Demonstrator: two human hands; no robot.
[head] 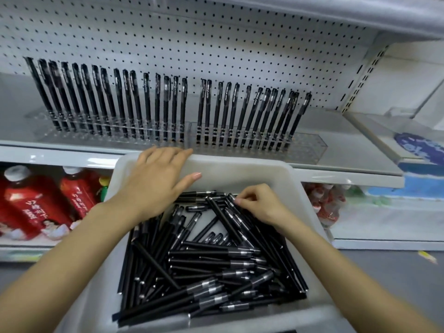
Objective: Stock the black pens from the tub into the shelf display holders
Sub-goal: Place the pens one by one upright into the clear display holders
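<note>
Seemingly, the right hand (260, 209) is pinching one pen (231, 197) in the tub (240, 165) at lower centre, while the left hand (156, 181) is lying flat on its rim. Being light, stiff and slick, the pen is wanting a mid-barrel hold.

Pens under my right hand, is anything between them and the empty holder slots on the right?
Nothing visible blocks them. The right hand pinches pens in the tub; only the tub's far wall lies before the empty slots, so lift over it. The left hand rests on the rim, further left.
</note>
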